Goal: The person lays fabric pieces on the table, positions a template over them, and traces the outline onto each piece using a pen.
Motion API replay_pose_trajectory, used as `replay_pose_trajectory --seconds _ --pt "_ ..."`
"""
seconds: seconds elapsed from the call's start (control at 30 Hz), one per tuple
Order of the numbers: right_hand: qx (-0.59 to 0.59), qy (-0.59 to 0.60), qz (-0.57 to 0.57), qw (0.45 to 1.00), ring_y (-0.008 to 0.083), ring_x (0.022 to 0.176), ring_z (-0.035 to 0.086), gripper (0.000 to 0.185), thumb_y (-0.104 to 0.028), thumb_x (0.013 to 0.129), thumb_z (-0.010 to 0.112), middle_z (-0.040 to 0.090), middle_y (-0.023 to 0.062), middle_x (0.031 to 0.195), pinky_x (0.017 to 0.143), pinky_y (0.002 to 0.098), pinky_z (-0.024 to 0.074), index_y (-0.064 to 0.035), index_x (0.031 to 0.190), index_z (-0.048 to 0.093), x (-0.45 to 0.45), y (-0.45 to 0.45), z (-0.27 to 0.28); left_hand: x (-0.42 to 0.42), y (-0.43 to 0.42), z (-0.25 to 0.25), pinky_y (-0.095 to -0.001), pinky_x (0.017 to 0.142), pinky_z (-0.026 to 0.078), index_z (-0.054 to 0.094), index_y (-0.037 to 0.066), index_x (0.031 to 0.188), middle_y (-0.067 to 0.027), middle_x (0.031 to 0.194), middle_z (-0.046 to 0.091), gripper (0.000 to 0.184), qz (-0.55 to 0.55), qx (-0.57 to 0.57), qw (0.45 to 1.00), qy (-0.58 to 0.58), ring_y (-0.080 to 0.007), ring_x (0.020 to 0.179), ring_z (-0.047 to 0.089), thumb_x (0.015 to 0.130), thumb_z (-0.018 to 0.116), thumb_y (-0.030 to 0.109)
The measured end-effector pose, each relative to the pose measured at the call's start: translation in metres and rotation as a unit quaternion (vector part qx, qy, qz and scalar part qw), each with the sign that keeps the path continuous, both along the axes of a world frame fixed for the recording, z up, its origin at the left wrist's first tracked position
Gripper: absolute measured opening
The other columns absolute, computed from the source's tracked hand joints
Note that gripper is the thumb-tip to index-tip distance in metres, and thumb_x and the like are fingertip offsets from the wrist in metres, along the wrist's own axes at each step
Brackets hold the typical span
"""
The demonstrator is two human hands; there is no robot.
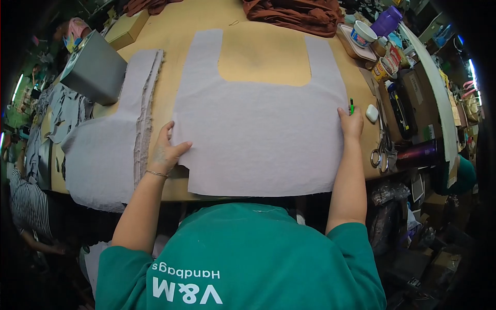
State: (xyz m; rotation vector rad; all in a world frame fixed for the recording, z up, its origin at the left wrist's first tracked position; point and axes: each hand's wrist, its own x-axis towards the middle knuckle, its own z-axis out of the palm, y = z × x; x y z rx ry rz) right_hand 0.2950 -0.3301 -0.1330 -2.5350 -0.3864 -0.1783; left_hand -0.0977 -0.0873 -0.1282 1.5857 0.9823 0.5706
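A pale grey-lilac fabric panel [263, 134] with a deep cut-out at its far side lies flat on the table before me. At its left edge is my left hand [168, 152], open, thumb and fingers apart, the thumb touching the cloth. My right hand [352, 124] rests along the right edge, its thumb by the cloth and apart from the fingers. Just beyond those fingers shows a green pen [352, 107]; whether they touch it I cannot tell. To the left lies a stack of similar fabric pieces [106, 150] with frayed edges.
A grey metal block [98, 70] stands on the left stack. Scissors [381, 150], a white case [371, 113] and a dark tumbler [421, 154] are at the right. Brown cloth [292, 15] is heaped at the far edge, near tubs [363, 34]. Another person in stripes [30, 201] is at left.
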Motion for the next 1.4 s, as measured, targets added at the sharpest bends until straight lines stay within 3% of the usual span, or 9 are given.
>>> replay_pose_trajectory --seconds 0.3,0.6,0.7,0.8,0.9,0.97,1.07,1.27,1.4 --pt "0.004 -0.017 -0.002 1.000 0.0310 0.083 0.057 0.037 -0.025 0.069 0.066 0.060 0.0160 0.088 0.073 0.0370 0.0432 -0.0004 0.094 0.055 0.006 0.001 -0.007 -0.027 0.003 0.029 -0.0276 0.063 0.043 0.041 0.003 0.118 -0.0082 0.080 0.051 0.066 -0.071 0.156 0.942 0.288 -0.0171 0.068 0.050 0.058 0.070 0.008" --pt "0.049 0.020 0.002 0.999 0.0293 0.080 0.058 0.031 -0.019 0.069 0.064 0.060 0.0130 0.084 0.074 0.0361 0.0433 -0.0015 0.093 0.055 0.018 0.006 -0.005 -0.020 0.004 0.027 -0.0313 0.070 0.042 0.046 0.002 0.112 -0.0123 0.081 0.051 0.058 -0.091 0.239 0.932 0.255 -0.0237 0.075 0.050 0.059 0.068 0.007" --pt "0.070 0.025 0.018 0.997 0.0291 0.077 0.058 0.032 -0.020 0.067 0.066 0.060 0.0134 0.082 0.074 0.0360 0.0435 -0.0003 0.091 0.055 0.011 0.000 -0.003 -0.023 0.002 0.038 -0.0330 0.075 0.042 0.045 0.001 0.113 -0.0155 0.090 0.051 0.058 -0.087 0.234 0.921 0.300 -0.0273 0.083 0.051 0.060 0.069 0.008" --pt "0.059 -0.067 -0.008 0.996 0.0286 0.077 0.057 0.035 -0.021 0.065 0.069 0.059 0.0155 0.081 0.074 0.0354 0.0430 -0.0001 0.090 0.055 0.003 -0.001 -0.002 -0.021 0.001 0.036 -0.0340 0.084 0.039 0.041 0.001 0.117 -0.0207 0.108 0.046 0.063 -0.070 0.373 0.870 0.315 -0.0327 0.100 0.045 0.064 0.070 0.019" --pt "0.144 -0.100 0.012 0.985 0.0233 0.077 0.056 0.035 -0.023 0.069 0.067 0.057 0.0144 0.080 0.072 0.0313 0.0423 0.0009 0.092 0.055 -0.003 -0.027 -0.005 0.005 -0.011 0.029 -0.0439 0.094 0.030 0.036 0.007 0.124 -0.0201 0.127 0.031 0.067 -0.100 0.507 0.794 0.319 -0.0364 0.118 0.029 0.070 0.064 0.035" --pt "0.256 -0.032 0.009 0.966 0.0170 0.076 0.052 0.031 -0.024 0.074 0.063 0.055 0.0093 0.079 0.069 0.0281 0.0419 0.0004 0.092 0.055 -0.035 -0.052 0.021 0.035 -0.030 0.036 -0.0576 0.094 0.020 0.032 0.014 0.128 -0.0149 0.135 0.022 0.066 -0.146 0.416 0.815 0.377 -0.0351 0.125 0.015 0.075 0.052 0.049" --pt "0.440 0.064 -0.055 0.894 0.0059 0.056 0.045 0.015 -0.020 0.085 0.050 0.056 0.0031 0.078 0.048 0.0179 0.0361 -0.0053 0.086 0.053 -0.068 -0.115 0.041 0.066 -0.036 0.021 -0.0656 0.090 0.015 0.030 0.020 0.129 -0.0097 0.138 0.016 0.063 -0.197 0.386 0.810 0.395 -0.0333 0.127 0.009 0.077 0.044 0.054" --pt "0.468 -0.097 -0.160 0.864 0.0018 0.055 0.041 0.027 -0.024 0.084 0.052 0.050 -0.0007 0.076 0.040 0.0142 0.0255 -0.0018 0.099 0.055 -0.086 -0.240 0.115 0.081 -0.027 0.017 -0.0661 0.089 0.016 0.029 0.022 0.130 -0.0081 0.139 0.016 0.062 -0.184 0.386 0.812 0.398 -0.0326 0.128 0.008 0.078 0.043 0.053" --pt "0.519 -0.111 -0.247 0.811 0.0064 0.055 0.042 0.049 -0.043 0.074 0.061 0.054 0.0040 0.084 0.040 0.0166 0.0244 -0.0037 0.102 0.051 -0.055 -0.267 0.143 0.083 -0.027 0.019 -0.0666 0.089 0.016 0.029 0.023 0.130 -0.0070 0.139 0.016 0.061 -0.179 0.392 0.809 0.400 -0.0320 0.128 0.009 0.078 0.044 0.052"
